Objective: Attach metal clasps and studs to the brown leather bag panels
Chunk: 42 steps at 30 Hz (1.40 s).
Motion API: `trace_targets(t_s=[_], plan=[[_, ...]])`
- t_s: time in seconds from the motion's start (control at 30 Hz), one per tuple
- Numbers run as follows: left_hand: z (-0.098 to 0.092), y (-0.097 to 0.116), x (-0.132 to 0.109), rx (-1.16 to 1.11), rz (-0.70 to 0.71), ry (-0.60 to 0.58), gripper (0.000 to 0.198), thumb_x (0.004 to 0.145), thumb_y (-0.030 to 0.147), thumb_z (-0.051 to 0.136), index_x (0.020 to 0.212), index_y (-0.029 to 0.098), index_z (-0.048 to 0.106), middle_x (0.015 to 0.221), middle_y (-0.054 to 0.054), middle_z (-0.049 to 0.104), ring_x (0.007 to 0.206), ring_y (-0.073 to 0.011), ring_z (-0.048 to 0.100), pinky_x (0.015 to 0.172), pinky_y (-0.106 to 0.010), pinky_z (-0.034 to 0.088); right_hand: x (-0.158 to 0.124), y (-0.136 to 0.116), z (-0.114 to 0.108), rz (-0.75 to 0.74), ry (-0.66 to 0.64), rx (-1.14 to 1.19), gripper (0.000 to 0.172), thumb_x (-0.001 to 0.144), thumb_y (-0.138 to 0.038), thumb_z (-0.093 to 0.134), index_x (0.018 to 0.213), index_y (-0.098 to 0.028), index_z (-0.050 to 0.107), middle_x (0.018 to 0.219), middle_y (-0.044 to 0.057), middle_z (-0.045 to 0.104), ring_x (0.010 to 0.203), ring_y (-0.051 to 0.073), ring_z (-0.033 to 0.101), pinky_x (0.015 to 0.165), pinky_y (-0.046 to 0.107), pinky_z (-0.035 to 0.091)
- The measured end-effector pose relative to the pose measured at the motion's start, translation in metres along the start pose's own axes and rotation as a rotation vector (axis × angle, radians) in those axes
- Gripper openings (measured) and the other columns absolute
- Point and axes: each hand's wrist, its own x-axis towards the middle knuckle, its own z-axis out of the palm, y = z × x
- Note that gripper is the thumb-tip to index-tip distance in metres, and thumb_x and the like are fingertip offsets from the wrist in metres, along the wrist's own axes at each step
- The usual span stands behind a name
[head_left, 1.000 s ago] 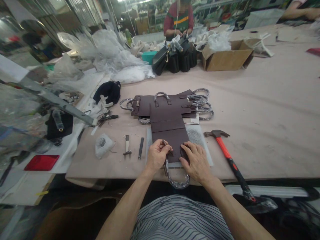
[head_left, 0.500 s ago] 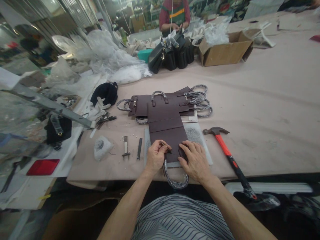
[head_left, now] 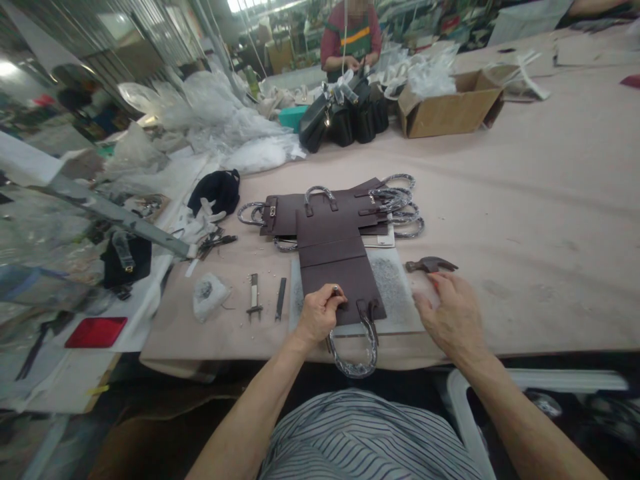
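Note:
A dark brown leather bag panel [head_left: 340, 267] lies flat on a grey pad [head_left: 395, 293] at the table's near edge. Its plastic-wrapped handle [head_left: 355, 353] hangs over the edge. My left hand [head_left: 317, 313] is closed, pinching a small metal piece against the panel's near left corner. My right hand [head_left: 450, 313] lies over the red handle of a hammer, whose dark head [head_left: 430, 265] pokes out beyond my fingers. The fingers curl around the handle.
More brown panels with wrapped handles [head_left: 350, 203] are stacked behind. A punch [head_left: 255, 297] and a dark tool [head_left: 281, 297] lie left of the pad beside a white wad [head_left: 209, 293]. Across the table, a person's hands [head_left: 353, 63] work over black bags [head_left: 345, 120], with a cardboard box [head_left: 450, 110] to their right.
My right hand has left the panel's handle tab and moved right onto the hammer. My left hand has stayed at the panel's corner.

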Motion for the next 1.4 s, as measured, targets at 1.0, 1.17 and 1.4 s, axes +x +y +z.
trace_targets(t_s=[1.0, 1.17, 1.4], plan=[[0.005, -0.015, -0.006, 0.103, 0.176, -0.064, 0.019, 0.096, 0.019, 0.048, 0.089, 0.019, 0.066, 0.085, -0.006, 0.074, 0.079, -0.0169, 0.071, 0.078, -0.027, 0.056, 0.021, -0.095, -0.117, -0.172, -0.133, 0.273, 0.039, 0.104, -0.052, 0.031, 0.079, -0.025, 0.046, 0.05, -0.004, 0.047, 0.04, 0.013, 0.043, 0.046, 0.027, 0.029], [0.006, -0.015, -0.007, 0.107, 0.159, -0.059, 0.017, 0.095, 0.019, 0.05, 0.092, 0.019, 0.066, 0.082, -0.005, 0.073, 0.075, -0.0168, 0.071, 0.073, -0.025, 0.056, 0.016, -0.092, -0.106, -0.276, -0.409, 0.155, 0.046, 0.102, -0.056, 0.029, 0.072, -0.025, 0.046, 0.045, -0.002, 0.048, 0.035, 0.013, 0.036, 0.042, 0.029, 0.018], [0.005, -0.015, -0.007, 0.077, 0.162, -0.062, 0.016, 0.096, 0.019, 0.051, 0.089, 0.02, 0.065, 0.083, -0.004, 0.072, 0.076, -0.0165, 0.07, 0.076, -0.026, 0.055, 0.014, -0.092, -0.107, -0.214, -0.207, 0.264, 0.048, 0.104, -0.056, 0.026, 0.074, -0.025, 0.047, 0.048, -0.002, 0.048, 0.038, 0.013, 0.04, 0.043, 0.028, 0.027]])
